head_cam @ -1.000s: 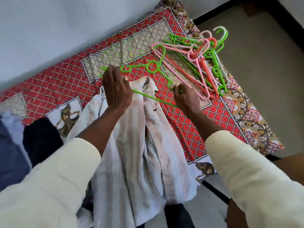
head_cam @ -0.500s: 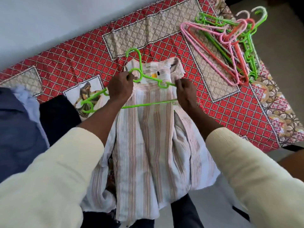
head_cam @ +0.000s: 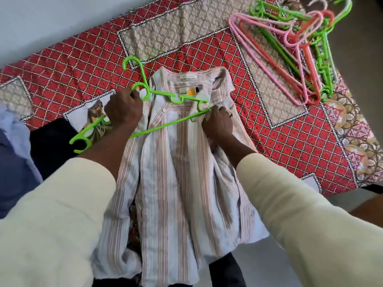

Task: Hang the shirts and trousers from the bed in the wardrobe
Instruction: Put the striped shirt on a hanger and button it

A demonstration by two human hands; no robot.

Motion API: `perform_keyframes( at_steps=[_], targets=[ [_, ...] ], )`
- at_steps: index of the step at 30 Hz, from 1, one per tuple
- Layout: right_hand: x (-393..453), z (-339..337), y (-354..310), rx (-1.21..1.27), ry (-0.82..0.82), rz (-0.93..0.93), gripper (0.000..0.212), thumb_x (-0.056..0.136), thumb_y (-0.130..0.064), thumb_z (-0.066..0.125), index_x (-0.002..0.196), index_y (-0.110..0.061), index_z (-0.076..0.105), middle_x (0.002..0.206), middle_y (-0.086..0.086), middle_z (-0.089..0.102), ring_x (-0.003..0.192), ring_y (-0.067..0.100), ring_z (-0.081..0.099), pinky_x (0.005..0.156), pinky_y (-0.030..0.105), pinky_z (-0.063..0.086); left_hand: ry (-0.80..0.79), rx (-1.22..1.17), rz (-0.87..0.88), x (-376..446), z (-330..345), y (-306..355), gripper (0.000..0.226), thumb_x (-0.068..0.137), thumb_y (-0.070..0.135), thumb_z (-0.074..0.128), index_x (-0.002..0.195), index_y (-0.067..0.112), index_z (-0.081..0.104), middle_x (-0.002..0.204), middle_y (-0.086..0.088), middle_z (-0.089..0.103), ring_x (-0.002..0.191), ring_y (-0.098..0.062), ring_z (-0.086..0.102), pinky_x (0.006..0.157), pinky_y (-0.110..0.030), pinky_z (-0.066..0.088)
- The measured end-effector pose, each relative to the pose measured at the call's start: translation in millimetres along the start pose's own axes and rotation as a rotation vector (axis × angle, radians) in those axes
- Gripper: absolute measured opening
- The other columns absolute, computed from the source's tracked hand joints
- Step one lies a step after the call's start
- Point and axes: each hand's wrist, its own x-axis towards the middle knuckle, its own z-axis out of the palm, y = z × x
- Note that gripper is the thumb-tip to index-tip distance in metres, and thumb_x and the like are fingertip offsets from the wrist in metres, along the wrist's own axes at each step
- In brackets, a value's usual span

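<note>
A: Nearest the camera?
B: Two cream sleeves (head_cam: 51, 214) are reaching forward from the bottom edge, one on each side of a striped shirt (head_cam: 178, 172).

A: The shirt, where is it lying?
B: It is lying flat on the bed cover (head_cam: 279, 137), collar pointing away, hem hanging over the near edge. A yellow label (head_cam: 191, 92) is showing inside the collar.

A: Left hand?
B: The left hand (head_cam: 123, 109) is curling its fingers round a green hanger (head_cam: 165, 96) just below the hook, at the shirt's left shoulder. The hanger is lying across the open neck, and its left end is sticking out past the wrist.

A: Right hand?
B: The right hand (head_cam: 217, 121) is pinching the shirt's right shoulder, fingers together on the cloth, beside the hanger's right end.

A: Left side?
B: Dark and blue clothes (head_cam: 14, 154) are lying piled on the bed, beside the left sleeve.

A: Farther off?
B: A heap of hangers (head_cam: 298, 48), pink, green and orange, is lying tangled at the cover's far right corner, well apart from the shirt.
</note>
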Motion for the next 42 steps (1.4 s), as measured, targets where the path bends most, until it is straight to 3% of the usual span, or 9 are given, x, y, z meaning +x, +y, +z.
perform_keyframes(
  at_steps=[11, 20, 22, 26, 28, 33, 37, 40, 42],
  targets=[
    [1, -42, 35, 0.656, 0.362, 0.462, 0.028, 0.086, 0.002, 0.040, 0.113, 0.005, 0.046, 0.094, 0.015, 0.056, 0.089, 0.032, 0.056, 0.069, 0.037, 0.037, -0.025, -0.008, -0.017, 2, 2, -1, 0.040, 0.096, 0.039, 0.049, 0.100, 0.004, 0.069, 0.105, -0.027, 0.066, 0.100, -0.047, 0.060, 0.079, -0.046, 0.047],
    [-23, -87, 26, 0.677, 0.731, 0.179, 0.026, 0.095, -0.024, 0.053, 0.106, -0.006, 0.068, 0.097, 0.014, 0.071, 0.088, 0.028, 0.064, 0.079, 0.041, 0.051, -0.151, -0.048, 0.102, -23, 25, 85, 0.035, 0.096, 0.034, 0.050, 0.094, 0.007, 0.071, 0.103, -0.020, 0.069, 0.100, -0.042, 0.062, 0.077, -0.042, 0.048],
    [-33, -87, 15, 0.660, 0.637, -0.028, 0.030, 0.091, -0.018, 0.051, 0.113, -0.005, 0.068, 0.106, 0.013, 0.070, 0.095, 0.024, 0.065, 0.084, 0.036, 0.050, -0.174, -0.053, 0.118, -23, 34, 98, 0.035, 0.095, 0.035, 0.050, 0.093, 0.007, 0.071, 0.101, -0.020, 0.070, 0.099, -0.042, 0.063, 0.078, -0.041, 0.049],
    [-33, -60, 9, 0.294, -0.226, -0.260, 0.047, 0.087, 0.000, 0.050, 0.129, -0.014, 0.063, 0.125, 0.015, 0.065, 0.114, 0.030, 0.061, 0.093, 0.035, 0.047, -0.166, -0.077, 0.165, -21, 50, 120, 0.035, 0.094, 0.038, 0.052, 0.095, 0.010, 0.073, 0.100, -0.020, 0.071, 0.098, -0.040, 0.064, 0.079, -0.040, 0.049],
    [-31, -46, 12, 0.047, -0.447, -0.316, 0.053, 0.088, -0.001, 0.050, 0.135, -0.023, 0.059, 0.130, 0.013, 0.063, 0.116, 0.032, 0.060, 0.094, 0.034, 0.047, -0.120, -0.089, 0.242, -15, 58, 126, 0.034, 0.095, 0.036, 0.051, 0.096, 0.010, 0.073, 0.098, -0.020, 0.071, 0.096, -0.040, 0.064, 0.082, -0.040, 0.046],
    [-32, -45, 2, 0.128, -0.377, -0.370, 0.044, 0.096, -0.010, 0.047, 0.138, -0.020, 0.055, 0.128, 0.012, 0.065, 0.111, 0.034, 0.063, 0.091, 0.039, 0.051, -0.066, -0.040, 0.274, 4, 74, 137, 0.033, 0.097, 0.034, 0.048, 0.099, 0.012, 0.072, 0.098, -0.018, 0.071, 0.099, -0.038, 0.062, 0.087, -0.042, 0.038],
    [6, -55, -2, 0.408, 0.208, -0.094, 0.052, 0.092, -0.011, 0.056, 0.141, 0.002, 0.045, 0.139, 0.021, 0.050, 0.130, 0.037, 0.044, 0.107, 0.043, 0.035, -0.224, -0.200, 0.204, 9, 81, 137, 0.030, 0.093, 0.031, 0.056, 0.109, 0.012, 0.073, 0.110, -0.017, 0.070, 0.107, -0.035, 0.061, 0.090, -0.038, 0.042],
    [45, -54, -17, 0.444, 0.001, -0.029, 0.070, 0.091, -0.029, 0.064, 0.149, -0.007, 0.032, 0.153, 0.014, 0.038, 0.142, 0.029, 0.030, 0.117, 0.041, 0.019, -0.287, -0.435, 0.197, 9, 73, 131, 0.033, 0.087, 0.021, 0.056, 0.113, 0.008, 0.071, 0.113, -0.013, 0.070, 0.106, -0.028, 0.063, 0.087, -0.029, 0.046],
    [64, -47, -29, 0.424, -0.082, -0.022, 0.054, 0.092, -0.036, 0.062, 0.139, -0.013, 0.047, 0.141, 0.011, 0.052, 0.133, 0.027, 0.042, 0.114, 0.042, 0.022, -0.287, -0.550, 0.229, 8, 66, 125, 0.032, 0.084, 0.016, 0.049, 0.106, 0.006, 0.071, 0.104, -0.012, 0.072, 0.098, -0.026, 0.064, 0.079, -0.026, 0.047]
  ],
)
